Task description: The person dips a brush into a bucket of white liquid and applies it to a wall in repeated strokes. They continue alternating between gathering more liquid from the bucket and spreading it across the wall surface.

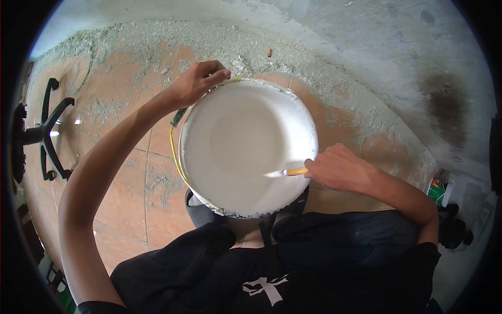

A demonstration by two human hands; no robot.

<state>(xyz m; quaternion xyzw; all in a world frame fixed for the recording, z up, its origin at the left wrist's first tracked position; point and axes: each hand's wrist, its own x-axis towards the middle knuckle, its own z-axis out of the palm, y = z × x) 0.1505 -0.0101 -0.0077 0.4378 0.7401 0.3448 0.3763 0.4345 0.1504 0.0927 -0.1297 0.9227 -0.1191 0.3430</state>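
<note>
A round white bucket (302, 123) stands between my legs, with smears of white along its rim. Pale liquid that looks like paint (246, 133) lies inside it. My left hand (203, 81) is closed on the far left part of the rim, its fingers curled and partly hidden. At the right side of the bucket, my right hand (337, 168) grips the yellow handle of a paintbrush (297, 171). The brush's whitened end points left over the liquid; whether the tip dips in is hard to tell. A yellow wire handle (175, 153) with a dark grip hangs along the bucket's left side.
Scraped plaster debris (120, 44) covers the orange tile floor along the wall (376, 47). A black chair base (47, 128) lies at the left. Near the right wall are a white and green container (439, 191) and a dark object (454, 230).
</note>
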